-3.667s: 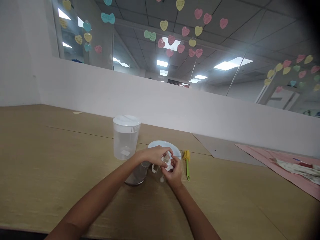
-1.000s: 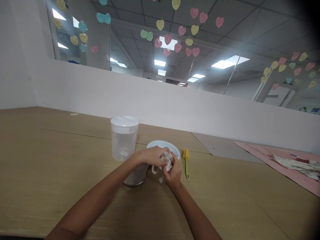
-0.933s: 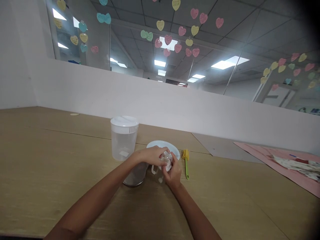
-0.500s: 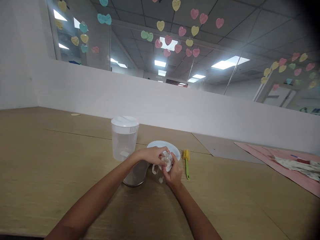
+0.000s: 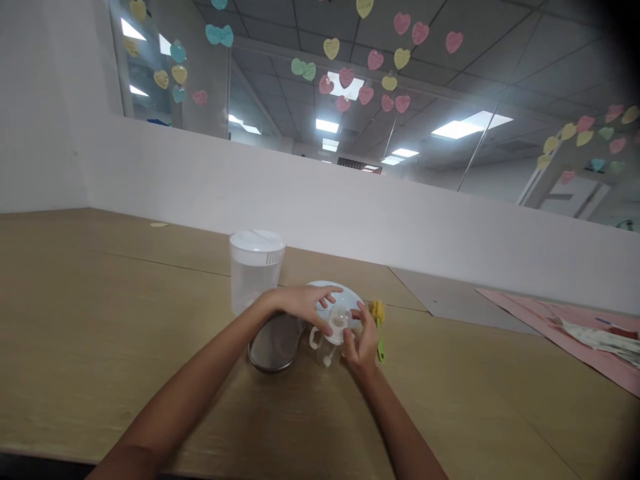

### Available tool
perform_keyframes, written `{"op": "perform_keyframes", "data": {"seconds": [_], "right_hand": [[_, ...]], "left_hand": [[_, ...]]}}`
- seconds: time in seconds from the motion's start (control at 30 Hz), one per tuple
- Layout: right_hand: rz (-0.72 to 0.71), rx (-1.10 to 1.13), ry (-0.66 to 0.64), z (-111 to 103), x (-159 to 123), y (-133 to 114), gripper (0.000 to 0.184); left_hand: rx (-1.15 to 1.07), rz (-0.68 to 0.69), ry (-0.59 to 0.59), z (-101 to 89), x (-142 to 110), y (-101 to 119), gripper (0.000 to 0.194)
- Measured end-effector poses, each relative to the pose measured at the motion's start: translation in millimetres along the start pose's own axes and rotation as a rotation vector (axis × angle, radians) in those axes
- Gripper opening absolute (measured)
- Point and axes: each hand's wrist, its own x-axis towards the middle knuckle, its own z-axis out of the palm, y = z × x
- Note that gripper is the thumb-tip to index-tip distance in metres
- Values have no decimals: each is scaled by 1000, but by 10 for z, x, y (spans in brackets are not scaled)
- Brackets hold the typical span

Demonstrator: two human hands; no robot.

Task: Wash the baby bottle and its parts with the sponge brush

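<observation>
Seen from the wearer's head, looking down across a wooden table (image 5: 125, 320), two bare forearms reach in to a clear plastic two-handled cup (image 5: 331, 345). It stands upright on the tabletop, right by the near edge of a pale blue plate (image 5: 345, 291). The left hand (image 5: 300, 303) is open, its fingers fanned and arched over the top of the cup, touching it lightly at most, with no firm hold showing. The right hand (image 5: 363, 340) is half curled, its fingers raised against the cup's right side; the view cannot settle whether it grips or only steadies. A small white part (image 5: 327, 361) shows low in the cup. With a light cup like this, one hand braced low on its body would best keep it from tipping. Just left of the hands lies a shiny oval metal dish (image 5: 277, 343), and behind that stands a clear plastic pitcher (image 5: 256, 280) with a white lid (image 5: 257, 240). Just right of the hands is a bottle brush (image 5: 379, 312) with a yellow sponge head and green handle. Further right, a crumpled cloth (image 5: 600, 339) lies on a pink mat (image 5: 520, 313). Paper hearts (image 5: 400, 23) hang high beyond a white wall (image 5: 300, 213). No brand, label or writing can be read.
</observation>
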Motion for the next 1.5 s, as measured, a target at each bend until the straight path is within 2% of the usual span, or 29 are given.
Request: {"op": "perform_keyframes", "data": {"seconds": [0.07,0.2,0.53,0.67,0.87,1.03,1.17,1.23,1.3,1.37,1.43,1.5], "right_hand": [[-21,-1,-68,33,-30,-18,53],[70,-16,-80,76,-58,-52,47],[145,39,-97,85,-92,-7,43],[180,36,-105,104,-110,-3,43],[159,100,-123,96,-98,-64,44],[164,130,-173,72,-61,-93,44],[179,76,-171,78,-58,-89,42],[181,71,-173,86,-60,-88,41],[177,65,-170,89,-57,-88,40],[175,54,-161,86,-48,-91,39],[175,50,-158,80,-40,-95,38],[176,49,-163,75,-36,-96,37]], "left_hand": [[93,41,-27,104,66,85,75],[316,-4,67,250,150,197,44],[564,14,162,386,211,94,37],[516,3,168,344,195,133,39],[248,32,154,147,121,92,41],[-11,132,345,41,100,-1,47],[164,133,565,75,191,-122,45],[289,122,611,144,265,-216,43],[404,81,557,235,336,-309,44],[481,29,423,323,390,-374,49],[506,-3,313,384,418,-399,54],[493,-11,255,408,419,-386,55]]}}
